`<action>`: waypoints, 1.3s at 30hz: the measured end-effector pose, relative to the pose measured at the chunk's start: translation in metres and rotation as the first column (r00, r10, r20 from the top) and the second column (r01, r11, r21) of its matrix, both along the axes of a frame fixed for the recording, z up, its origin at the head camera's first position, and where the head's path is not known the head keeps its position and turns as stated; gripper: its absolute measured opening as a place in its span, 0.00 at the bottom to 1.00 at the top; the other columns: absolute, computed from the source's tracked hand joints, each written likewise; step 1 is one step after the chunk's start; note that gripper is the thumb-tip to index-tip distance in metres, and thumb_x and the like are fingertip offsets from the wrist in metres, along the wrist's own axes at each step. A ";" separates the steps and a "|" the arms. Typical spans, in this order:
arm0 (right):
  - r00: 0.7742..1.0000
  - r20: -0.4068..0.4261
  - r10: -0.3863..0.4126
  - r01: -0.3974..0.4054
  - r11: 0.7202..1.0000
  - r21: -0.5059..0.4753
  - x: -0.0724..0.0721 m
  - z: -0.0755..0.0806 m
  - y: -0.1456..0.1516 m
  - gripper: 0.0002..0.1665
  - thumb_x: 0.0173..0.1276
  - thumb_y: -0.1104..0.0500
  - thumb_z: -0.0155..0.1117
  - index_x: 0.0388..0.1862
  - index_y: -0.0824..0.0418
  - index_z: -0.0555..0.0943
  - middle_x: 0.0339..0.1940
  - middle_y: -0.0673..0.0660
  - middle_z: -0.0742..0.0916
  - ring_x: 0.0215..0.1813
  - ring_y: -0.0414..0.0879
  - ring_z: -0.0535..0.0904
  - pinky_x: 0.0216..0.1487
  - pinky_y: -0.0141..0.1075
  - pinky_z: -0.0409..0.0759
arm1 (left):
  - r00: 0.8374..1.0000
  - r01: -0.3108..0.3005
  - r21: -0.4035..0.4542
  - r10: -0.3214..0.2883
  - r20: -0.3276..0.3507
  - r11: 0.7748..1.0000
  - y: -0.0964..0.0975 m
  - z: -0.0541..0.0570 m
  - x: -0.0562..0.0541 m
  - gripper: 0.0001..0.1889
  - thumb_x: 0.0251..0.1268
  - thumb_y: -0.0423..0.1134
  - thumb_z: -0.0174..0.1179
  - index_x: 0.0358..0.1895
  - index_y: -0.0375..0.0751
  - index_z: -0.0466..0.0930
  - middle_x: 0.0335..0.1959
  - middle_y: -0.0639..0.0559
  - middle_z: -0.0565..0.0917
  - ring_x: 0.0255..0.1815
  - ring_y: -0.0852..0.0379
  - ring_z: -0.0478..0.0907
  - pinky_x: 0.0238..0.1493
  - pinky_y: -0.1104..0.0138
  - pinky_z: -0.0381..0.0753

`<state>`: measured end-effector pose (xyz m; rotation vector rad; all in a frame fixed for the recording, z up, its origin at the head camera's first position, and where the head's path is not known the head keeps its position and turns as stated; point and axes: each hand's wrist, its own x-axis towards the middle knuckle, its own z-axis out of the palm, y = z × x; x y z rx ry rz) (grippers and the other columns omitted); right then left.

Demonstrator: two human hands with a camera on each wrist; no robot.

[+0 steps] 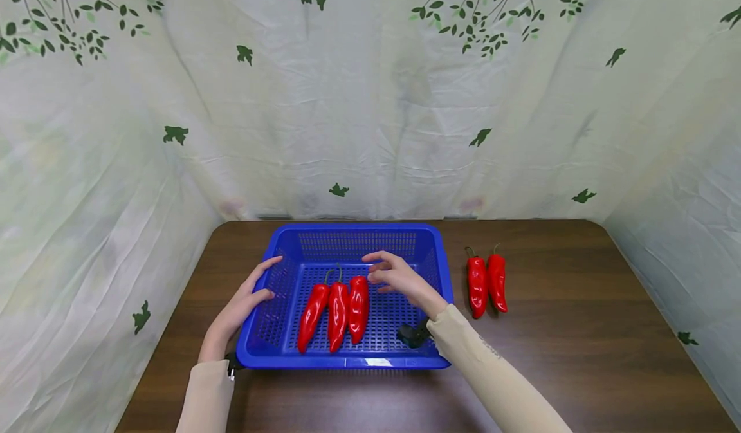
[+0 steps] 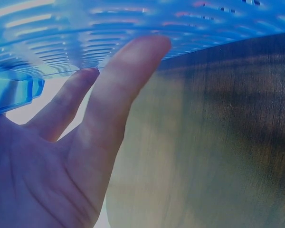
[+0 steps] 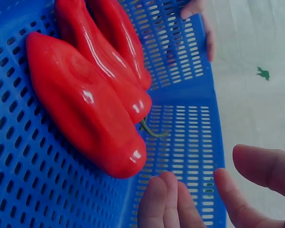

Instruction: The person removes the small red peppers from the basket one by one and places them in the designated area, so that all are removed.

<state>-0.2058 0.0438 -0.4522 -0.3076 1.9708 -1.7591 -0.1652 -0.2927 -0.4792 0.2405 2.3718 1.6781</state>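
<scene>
Three red peppers lie side by side in a blue plastic basket (image 1: 341,363): a left one (image 1: 313,317), a middle one (image 1: 338,320) and a right one (image 1: 359,311). My right hand (image 1: 399,280) hovers over the basket just beside the right pepper's top end, fingers loosely bent and apart, holding nothing. In the right wrist view its fingertips (image 3: 154,190) are close below that pepper. My left hand (image 1: 236,311) rests at the basket's left rim, with thumb and a finger extended across it. The left wrist view shows the thumb (image 2: 128,71) straight against the slotted wall.
To the right of the basket two more red peppers, one (image 1: 477,286) and another (image 1: 497,283), lie on the brown wooden table (image 1: 573,311). A pale curtain (image 1: 370,130) with leaf prints hangs behind and at both sides.
</scene>
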 end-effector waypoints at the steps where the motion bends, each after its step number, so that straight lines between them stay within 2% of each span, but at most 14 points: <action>1: 1.000 -0.002 0.000 0.000 1.000 0.005 0.000 0.000 -0.001 0.24 0.66 0.67 0.56 0.62 0.68 0.71 0.59 0.73 0.74 0.56 0.65 0.75 0.54 0.55 0.75 | 1.000 0.000 -0.001 0.000 -0.002 1.000 0.000 0.000 0.000 0.33 0.68 0.30 0.46 0.75 0.50 0.50 0.75 0.37 0.44 0.70 0.29 0.48 0.58 0.32 0.58; 13: 0.998 0.069 0.009 -0.014 0.997 0.072 -0.002 -0.005 -0.013 0.27 0.63 0.66 0.59 0.63 0.67 0.71 0.50 0.66 0.80 0.51 0.62 0.77 0.54 0.57 0.74 | 1.000 0.008 0.012 -0.008 -0.012 1.000 0.001 -0.001 0.001 0.33 0.68 0.30 0.46 0.75 0.50 0.50 0.75 0.37 0.44 0.69 0.29 0.49 0.58 0.33 0.59; 18: 0.995 0.097 0.009 -0.017 0.996 0.087 -0.003 -0.011 -0.016 0.27 0.62 0.66 0.60 0.62 0.67 0.72 0.51 0.66 0.80 0.49 0.59 0.77 0.53 0.58 0.74 | 1.000 0.014 0.010 -0.013 -0.007 1.000 0.001 -0.002 0.001 0.33 0.69 0.30 0.45 0.75 0.50 0.50 0.75 0.37 0.44 0.69 0.29 0.48 0.57 0.33 0.59; 26: 0.994 0.107 0.018 -0.031 0.992 0.122 -0.002 -0.015 -0.021 0.26 0.63 0.67 0.59 0.62 0.65 0.73 0.57 0.68 0.75 0.49 0.55 0.77 0.52 0.57 0.75 | 1.000 0.008 0.006 -0.008 0.005 1.000 0.001 -0.002 0.001 0.32 0.69 0.31 0.45 0.75 0.52 0.51 0.75 0.37 0.43 0.68 0.29 0.51 0.56 0.35 0.64; 39: 0.992 0.097 0.083 -0.100 0.976 0.192 -0.001 -0.018 -0.024 0.28 0.62 0.65 0.60 0.64 0.63 0.74 0.58 0.62 0.77 0.52 0.53 0.75 0.51 0.55 0.76 | 1.000 0.001 -0.006 -0.001 0.000 1.000 -0.001 -0.004 -0.001 0.33 0.68 0.30 0.45 0.75 0.52 0.51 0.75 0.38 0.44 0.68 0.29 0.50 0.56 0.35 0.63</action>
